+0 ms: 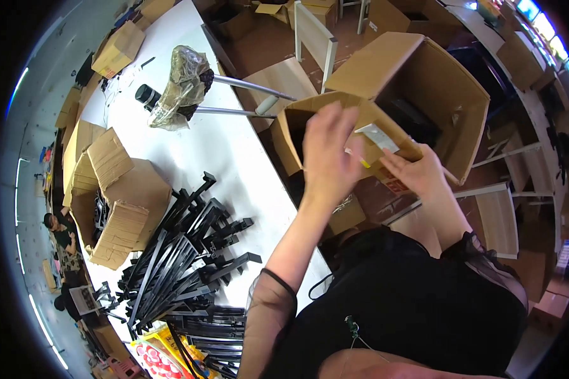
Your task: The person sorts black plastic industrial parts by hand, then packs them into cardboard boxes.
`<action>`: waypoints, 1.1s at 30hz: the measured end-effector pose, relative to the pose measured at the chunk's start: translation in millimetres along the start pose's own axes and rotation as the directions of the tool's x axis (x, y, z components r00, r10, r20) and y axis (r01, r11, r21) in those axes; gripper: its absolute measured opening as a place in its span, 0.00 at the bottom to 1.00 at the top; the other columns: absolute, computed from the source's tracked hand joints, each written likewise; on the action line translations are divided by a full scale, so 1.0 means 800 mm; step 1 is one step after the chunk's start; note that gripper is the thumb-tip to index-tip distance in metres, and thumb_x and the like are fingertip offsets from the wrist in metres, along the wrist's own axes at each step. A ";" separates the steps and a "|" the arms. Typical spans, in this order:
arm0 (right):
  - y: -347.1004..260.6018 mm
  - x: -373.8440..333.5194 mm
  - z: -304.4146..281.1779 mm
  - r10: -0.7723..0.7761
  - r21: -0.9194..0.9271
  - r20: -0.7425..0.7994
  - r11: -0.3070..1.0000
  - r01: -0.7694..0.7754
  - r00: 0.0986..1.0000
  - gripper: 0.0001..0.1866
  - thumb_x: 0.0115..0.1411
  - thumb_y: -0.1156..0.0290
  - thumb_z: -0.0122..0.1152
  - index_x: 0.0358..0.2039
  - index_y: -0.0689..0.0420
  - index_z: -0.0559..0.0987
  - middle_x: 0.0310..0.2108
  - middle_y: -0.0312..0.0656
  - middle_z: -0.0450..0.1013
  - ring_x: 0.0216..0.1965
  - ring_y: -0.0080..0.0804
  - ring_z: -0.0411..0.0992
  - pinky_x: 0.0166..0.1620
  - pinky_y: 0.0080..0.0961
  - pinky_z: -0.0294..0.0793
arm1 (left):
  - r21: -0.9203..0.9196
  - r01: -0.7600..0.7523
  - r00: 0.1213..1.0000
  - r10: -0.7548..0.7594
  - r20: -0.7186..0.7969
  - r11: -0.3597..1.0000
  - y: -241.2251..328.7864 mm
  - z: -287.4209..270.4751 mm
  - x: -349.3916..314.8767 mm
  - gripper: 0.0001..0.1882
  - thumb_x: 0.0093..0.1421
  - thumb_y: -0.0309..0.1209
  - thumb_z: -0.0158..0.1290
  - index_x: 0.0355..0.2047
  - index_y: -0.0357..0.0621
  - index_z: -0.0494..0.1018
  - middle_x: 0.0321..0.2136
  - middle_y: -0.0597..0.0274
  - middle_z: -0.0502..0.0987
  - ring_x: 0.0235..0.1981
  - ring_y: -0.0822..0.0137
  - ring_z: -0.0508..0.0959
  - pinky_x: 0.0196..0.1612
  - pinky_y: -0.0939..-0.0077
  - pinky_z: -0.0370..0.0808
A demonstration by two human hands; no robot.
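A large open cardboard box (373, 69) tilts beside the table, with a dark object (414, 120) inside it. My left hand (330, 151) is raised in front of the box's near side, its fingers apart and blurred; nothing shows in it. My right hand (418, 172) lies with stretched fingers against the same side, just below a small white label-like piece (378, 137). A short yellow strip (365, 163) shows between the two hands; what it belongs to is unclear.
On the white table (253, 164) lies a heap of black slender parts (177, 265). Another open carton (139, 202) holds dark parts. A plastic-wrapped piece with metal tubes (182, 88) stretches toward the large box. Wooden chairs (496, 218) stand nearby; a person (63, 240) is far left.
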State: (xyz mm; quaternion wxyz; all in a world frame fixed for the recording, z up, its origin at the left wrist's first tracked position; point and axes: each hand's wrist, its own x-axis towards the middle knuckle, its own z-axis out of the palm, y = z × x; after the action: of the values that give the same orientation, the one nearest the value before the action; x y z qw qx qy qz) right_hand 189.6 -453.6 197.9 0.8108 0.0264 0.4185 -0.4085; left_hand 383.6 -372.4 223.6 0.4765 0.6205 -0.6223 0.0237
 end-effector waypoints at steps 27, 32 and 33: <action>-0.154 0.022 -0.047 -0.337 -0.825 0.522 0.031 0.564 0.783 0.23 0.56 0.68 0.55 0.52 0.61 0.72 0.42 0.39 0.74 0.41 0.27 0.70 0.46 0.21 0.69 | -0.211 0.624 0.781 -0.614 0.118 0.753 -0.009 -0.045 -0.091 0.26 0.56 0.20 0.51 0.57 0.43 0.66 0.42 0.38 0.75 0.46 0.48 0.77 0.47 0.66 0.74; -0.153 0.005 0.012 -0.300 -0.721 0.660 0.001 0.692 0.688 0.23 0.58 0.72 0.50 0.55 0.63 0.69 0.44 0.40 0.72 0.44 0.26 0.71 0.48 0.21 0.69 | -0.130 0.750 0.659 -0.749 0.063 0.649 0.049 -0.120 -0.093 0.28 0.55 0.23 0.52 0.58 0.45 0.65 0.31 0.34 0.75 0.36 0.40 0.77 0.36 0.63 0.75; -0.140 -0.006 0.034 -0.257 -0.710 0.678 0.010 0.704 0.688 0.23 0.58 0.72 0.50 0.55 0.63 0.69 0.44 0.40 0.72 0.44 0.26 0.71 0.48 0.21 0.69 | -0.109 0.678 0.724 -0.686 -0.073 0.727 0.058 -0.137 -0.110 0.28 0.56 0.24 0.52 0.58 0.45 0.65 0.32 0.34 0.75 0.36 0.40 0.77 0.36 0.64 0.75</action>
State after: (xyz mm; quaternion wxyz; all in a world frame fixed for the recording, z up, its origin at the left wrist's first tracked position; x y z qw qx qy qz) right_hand 129.2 -535.3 252.0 0.5067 -0.6979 0.3974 -0.3134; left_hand 388.5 -228.3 254.8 0.5077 0.7851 -0.3246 -0.1429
